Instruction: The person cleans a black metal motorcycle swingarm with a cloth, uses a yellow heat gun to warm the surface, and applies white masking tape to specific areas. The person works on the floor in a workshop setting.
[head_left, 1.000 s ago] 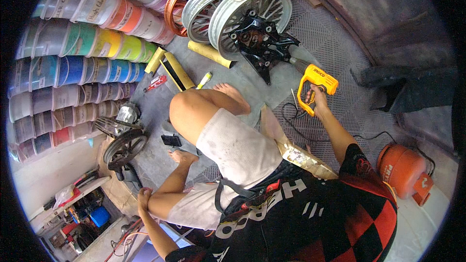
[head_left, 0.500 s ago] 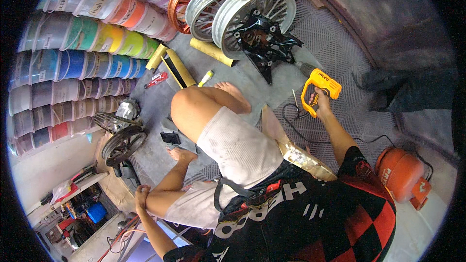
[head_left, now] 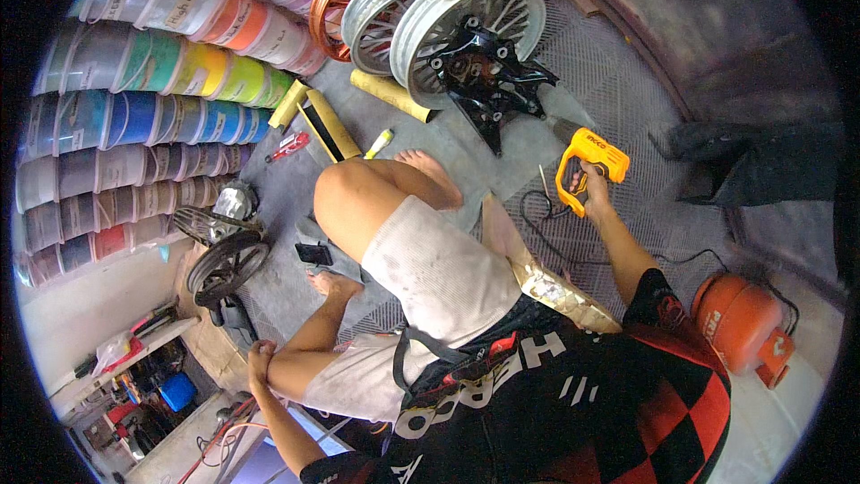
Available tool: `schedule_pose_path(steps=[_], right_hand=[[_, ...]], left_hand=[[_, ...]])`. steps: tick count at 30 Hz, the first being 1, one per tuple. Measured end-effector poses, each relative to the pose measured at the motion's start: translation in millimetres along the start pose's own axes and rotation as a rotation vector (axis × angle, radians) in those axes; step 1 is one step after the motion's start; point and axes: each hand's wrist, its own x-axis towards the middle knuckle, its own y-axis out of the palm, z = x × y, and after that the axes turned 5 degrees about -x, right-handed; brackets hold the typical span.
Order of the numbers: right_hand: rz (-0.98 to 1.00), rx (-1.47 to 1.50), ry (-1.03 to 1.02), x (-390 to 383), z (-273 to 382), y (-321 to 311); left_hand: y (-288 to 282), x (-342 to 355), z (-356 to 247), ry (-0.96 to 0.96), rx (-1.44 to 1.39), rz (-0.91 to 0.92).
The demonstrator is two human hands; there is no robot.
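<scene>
On the near left, my left hand (head_left: 261, 361) rests on my bent knee. I can't tell how far open its fingers are, and I see nothing in it. Far off, near the middle, the shiny black metal part (head_left: 491, 76) sits in front of a silver wheel (head_left: 403, 49). Right of that, the yellow heat gun (head_left: 602, 159) points its nose at the part's near right edge. My right hand (head_left: 591, 186) is wrapped around its handle. I think I should aim steadily, leave a little gap, and not warm one spot too long. The loopy cord (head_left: 527, 226) should stay away from the nose.
</scene>
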Motion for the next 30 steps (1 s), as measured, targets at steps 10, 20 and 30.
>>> schedule_pose_path(steps=[10, 20, 30], right_hand=[[0.009, -0.083, 0.027, -8.8, 9.8, 8.7], [0.097, -0.082, -0.052, -29.0, 7.6, 28.5], [0.129, -0.131, -0.072, -30.1, 13.0, 30.9]], left_hand=[[1.9, 16.6, 38.3, 0.053, 0.002, -0.046], [-1.4, 8.9, 32.5, 0.049, -0.055, -0.012], [1.5, 6.5, 21.6, -0.003, -0.048, 0.013]])
